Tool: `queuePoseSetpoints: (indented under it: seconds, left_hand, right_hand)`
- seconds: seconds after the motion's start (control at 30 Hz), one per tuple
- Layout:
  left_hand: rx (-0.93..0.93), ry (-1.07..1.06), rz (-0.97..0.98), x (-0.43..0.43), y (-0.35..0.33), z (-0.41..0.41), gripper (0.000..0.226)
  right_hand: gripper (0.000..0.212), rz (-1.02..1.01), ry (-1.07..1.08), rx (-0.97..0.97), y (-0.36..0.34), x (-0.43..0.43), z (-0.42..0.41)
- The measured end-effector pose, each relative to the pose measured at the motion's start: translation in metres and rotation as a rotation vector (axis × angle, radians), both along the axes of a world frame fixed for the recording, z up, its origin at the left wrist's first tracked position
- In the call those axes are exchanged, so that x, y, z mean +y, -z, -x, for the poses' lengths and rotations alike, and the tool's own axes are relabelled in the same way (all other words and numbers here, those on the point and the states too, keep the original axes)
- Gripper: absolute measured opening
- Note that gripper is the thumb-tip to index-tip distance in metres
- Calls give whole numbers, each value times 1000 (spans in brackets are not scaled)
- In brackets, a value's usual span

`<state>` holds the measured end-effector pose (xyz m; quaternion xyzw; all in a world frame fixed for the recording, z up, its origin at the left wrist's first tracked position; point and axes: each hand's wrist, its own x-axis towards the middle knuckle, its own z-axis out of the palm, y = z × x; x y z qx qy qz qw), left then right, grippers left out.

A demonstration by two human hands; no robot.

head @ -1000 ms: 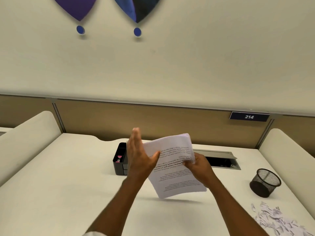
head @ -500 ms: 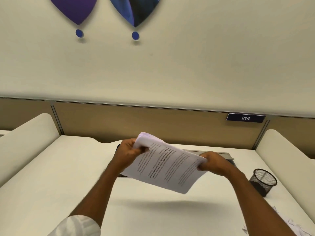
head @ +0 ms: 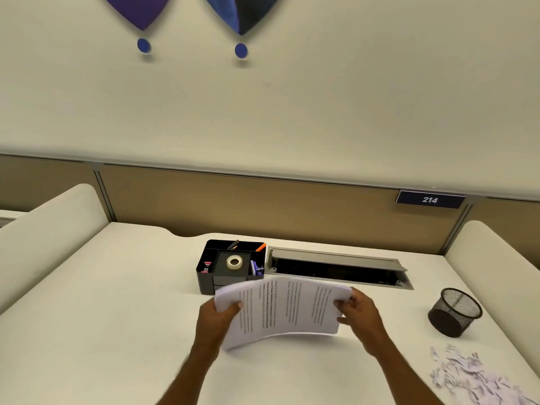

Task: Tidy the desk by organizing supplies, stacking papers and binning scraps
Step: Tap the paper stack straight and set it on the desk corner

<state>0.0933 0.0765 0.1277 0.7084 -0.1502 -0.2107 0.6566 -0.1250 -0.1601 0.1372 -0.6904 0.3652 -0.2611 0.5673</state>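
Scraps of torn paper (head: pixel 473 378) lie heaped at the near right corner of the bench (head: pixel 102 317), the pile cut off by the frame's lower edge. Toward the middle of the bench, both hands hold a stack of printed sheets (head: pixel 286 308), bowed upward and turned so its lines of text run sideways; the print is too small to read. The left hand (head: pixel 214 320) pinches the stack's left end, thumb on top, fingers hidden beneath the paper. The right hand (head: pixel 361 317) grips the right end, fingers curled round the edge. Whether the stack's lower corner touches the bench cannot be told.

Farther right, near the bench's right edge, a black mesh cup (head: pixel 455 311) sits tilted. Behind the sheets stands a black desk organizer (head: pixel 230 267), its near right corner covered by the paper; a tape roll (head: pixel 234 262) lies in its middle compartment, with pens at the back and a small purple item that is hard to make out on the right. Just beside it, along the far edge, a grey cable hatch (head: pixel 339 268) stands open. Beyond, the tan partition carries a plate reading 214 (head: pixel 429 200).
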Motion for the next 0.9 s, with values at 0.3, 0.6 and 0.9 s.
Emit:
queuePoseSetpoints:
  seconds: [0.3, 0.6, 0.9]
  left_hand:
    - [-5, -1, -84, -2, 25, 12, 18]
    - [-34, 59, -145, -4, 14, 10, 30]
    - [-871, 89, -262, -41, -67, 7, 98]
  right_hand:
    - [18, 50, 23, 118, 20, 7, -1]
    - [10, 401, 5, 256, -19, -3, -10]
    - [17, 869, -190, 503, -135, -5, -36]
